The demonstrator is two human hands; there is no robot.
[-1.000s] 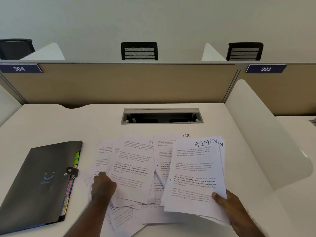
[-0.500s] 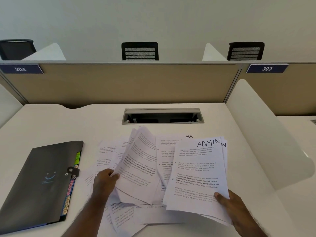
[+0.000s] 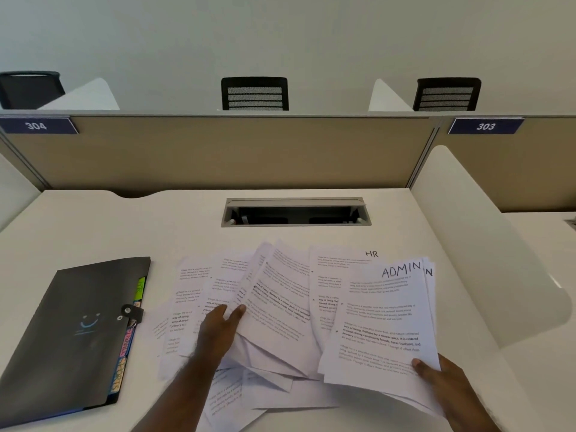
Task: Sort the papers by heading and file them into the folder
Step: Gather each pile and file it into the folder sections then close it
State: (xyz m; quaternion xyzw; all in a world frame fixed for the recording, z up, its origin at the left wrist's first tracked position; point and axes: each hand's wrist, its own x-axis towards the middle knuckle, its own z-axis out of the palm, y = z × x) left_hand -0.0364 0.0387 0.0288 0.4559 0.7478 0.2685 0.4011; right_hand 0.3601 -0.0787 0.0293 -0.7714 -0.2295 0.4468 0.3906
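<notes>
Loose printed papers [image 3: 199, 294] lie fanned over the white desk [image 3: 93, 226]. My right hand [image 3: 448, 388] grips the lower right corner of a small stack headed ADMIN [image 3: 386, 325], thumb on top. My left hand [image 3: 218, 332] pinches a few sheets [image 3: 280, 307] near their lower left edge and holds them tilted up off the pile. A sheet headed HR [image 3: 336, 263] lies between the two bundles. The dark grey expanding folder [image 3: 68, 332] lies closed at the left, coloured tabs showing along its right edge.
A cable tray opening [image 3: 296, 213] is sunk into the desk behind the papers. A beige partition [image 3: 218, 151] closes off the back and a white rounded divider [image 3: 486, 244] stands at the right. Black chairs [image 3: 255, 93] show beyond the partition.
My left hand went from resting on the spread papers to picking up a few sheets and lifting them, tilted, toward the middle. The ADMIN stack in my right hand barely moved.
</notes>
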